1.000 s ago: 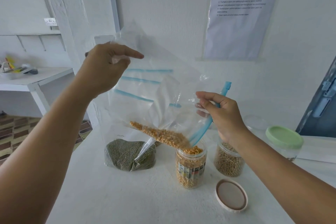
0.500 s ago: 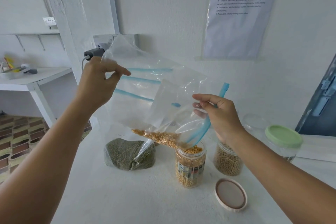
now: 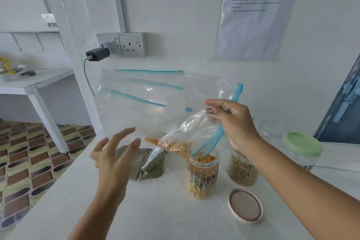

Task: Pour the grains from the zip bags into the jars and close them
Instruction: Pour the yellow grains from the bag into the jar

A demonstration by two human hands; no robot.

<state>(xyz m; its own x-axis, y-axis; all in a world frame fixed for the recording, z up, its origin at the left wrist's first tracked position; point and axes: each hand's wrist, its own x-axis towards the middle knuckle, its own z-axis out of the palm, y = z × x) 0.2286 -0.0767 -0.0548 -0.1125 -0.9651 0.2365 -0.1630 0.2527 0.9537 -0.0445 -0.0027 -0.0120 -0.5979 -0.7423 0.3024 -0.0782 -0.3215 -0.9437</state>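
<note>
Pinching the blue zip edge of a clear zip bag point(image 3: 155, 103), the right hand point(image 3: 235, 122) tips the bag's mouth over the open jar point(image 3: 202, 177), which is nearly full of yellow grains. A small heap of yellow grains sits in the bag's low corner, just above the jar's rim. The left hand point(image 3: 115, 160) hovers below the bag, its grip wide, fingers spread, holding nothing. On the counter point(image 3: 155, 210) sit a bag of green grains point(image 3: 144, 163), a second filled jar point(image 3: 242, 171), a loose lid point(image 3: 245, 205) and a green-lidded jar point(image 3: 301, 150).
</note>
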